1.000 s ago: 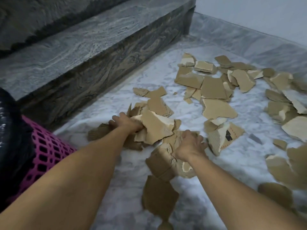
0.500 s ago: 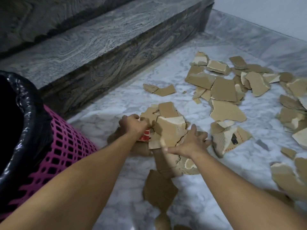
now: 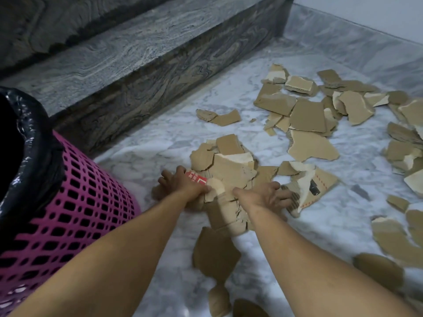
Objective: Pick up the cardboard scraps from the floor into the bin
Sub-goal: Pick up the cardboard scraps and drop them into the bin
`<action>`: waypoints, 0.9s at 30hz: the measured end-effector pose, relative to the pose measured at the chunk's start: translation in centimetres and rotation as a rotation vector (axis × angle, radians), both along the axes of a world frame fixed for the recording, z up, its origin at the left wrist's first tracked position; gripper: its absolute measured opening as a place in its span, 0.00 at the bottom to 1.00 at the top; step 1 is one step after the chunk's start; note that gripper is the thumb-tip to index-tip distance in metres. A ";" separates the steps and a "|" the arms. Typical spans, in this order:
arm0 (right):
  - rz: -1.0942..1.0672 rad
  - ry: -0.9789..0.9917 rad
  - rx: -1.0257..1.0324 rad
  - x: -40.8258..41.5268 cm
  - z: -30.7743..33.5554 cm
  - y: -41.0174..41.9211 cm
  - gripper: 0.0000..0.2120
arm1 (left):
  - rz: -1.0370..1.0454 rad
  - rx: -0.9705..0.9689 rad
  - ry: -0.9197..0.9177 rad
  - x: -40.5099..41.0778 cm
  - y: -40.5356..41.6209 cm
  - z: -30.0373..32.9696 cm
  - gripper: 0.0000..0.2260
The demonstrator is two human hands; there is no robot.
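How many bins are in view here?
1. The pink bin with a black liner stands at the left, beside the left hand and the gathered pile of scraps. None looks hidden.

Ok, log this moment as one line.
left hand grips scrap pile | right hand presses pile's right side | pink bin left, black-lined | loose scraps on floor
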State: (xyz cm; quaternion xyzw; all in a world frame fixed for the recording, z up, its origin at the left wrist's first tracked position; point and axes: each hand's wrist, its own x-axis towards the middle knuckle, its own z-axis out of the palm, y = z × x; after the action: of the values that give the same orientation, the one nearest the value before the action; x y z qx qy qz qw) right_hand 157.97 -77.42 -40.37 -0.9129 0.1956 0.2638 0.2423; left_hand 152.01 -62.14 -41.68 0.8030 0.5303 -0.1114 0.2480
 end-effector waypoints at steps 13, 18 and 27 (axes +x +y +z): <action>-0.008 0.194 0.402 1.2 0.3 -4.1 0.24 | 0.191 -0.412 -0.267 -2.4 -2.1 1.2 0.22; -0.024 0.250 0.490 2.6 2.9 -7.0 0.27 | 0.190 -0.478 -0.285 -2.4 -1.5 5.3 0.23; 0.059 0.207 0.627 5.3 13.1 -9.1 0.33 | 0.147 -0.485 -0.376 -1.0 -1.6 18.5 0.20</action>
State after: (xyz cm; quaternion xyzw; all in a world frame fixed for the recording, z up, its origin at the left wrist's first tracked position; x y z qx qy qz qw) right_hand 163.31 -86.55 -27.25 -0.7676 0.1020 0.4092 0.4826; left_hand 151.05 -63.71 -23.17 0.6865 0.4896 -0.0661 0.5336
